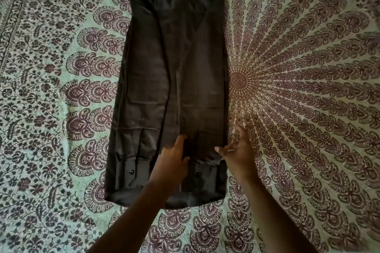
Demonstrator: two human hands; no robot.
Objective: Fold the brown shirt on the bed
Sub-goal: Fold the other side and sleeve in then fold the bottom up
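Note:
The brown shirt (174, 80) lies flat on the bed as a long narrow strip, collar end far, hem near me. Both sides and sleeves are folded inward, and two buttoned cuffs show near the hem. My left hand (174, 156) rests on the right sleeve near its cuff, thumb and fingers pinching the cloth. My right hand (238, 148) lies at the shirt's right edge with fingers spread, its fingertips touching the sleeve fabric; it grips nothing that I can see.
The bedspread (298, 88) is pale green with a dark purple mandala and paisley print, and it fills the whole view. A bordered band (12, 16) runs along the far left.

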